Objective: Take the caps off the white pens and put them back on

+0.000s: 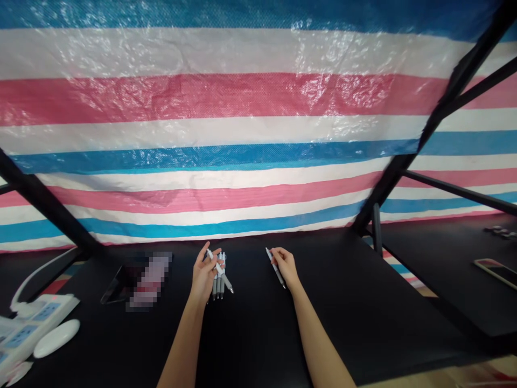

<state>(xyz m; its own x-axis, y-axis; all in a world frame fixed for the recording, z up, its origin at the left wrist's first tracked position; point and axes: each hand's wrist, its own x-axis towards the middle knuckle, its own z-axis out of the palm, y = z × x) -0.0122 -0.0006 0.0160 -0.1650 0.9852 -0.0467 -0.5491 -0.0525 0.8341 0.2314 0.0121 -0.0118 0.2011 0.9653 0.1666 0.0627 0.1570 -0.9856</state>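
Note:
My left hand is closed around one white-and-grey pen, held slanted above a small row of similar pens that lie side by side on the black table. My right hand pinches another white-and-grey pen at its middle, tip pointing up and left. The two hands are about a hand's width apart, near the far edge of the table.
A striped blue, white and pink tarp hangs behind the table. Black frame bars slant on both sides. A white power strip and white mouse sit at left, a blurred-out object near them, a phone at right.

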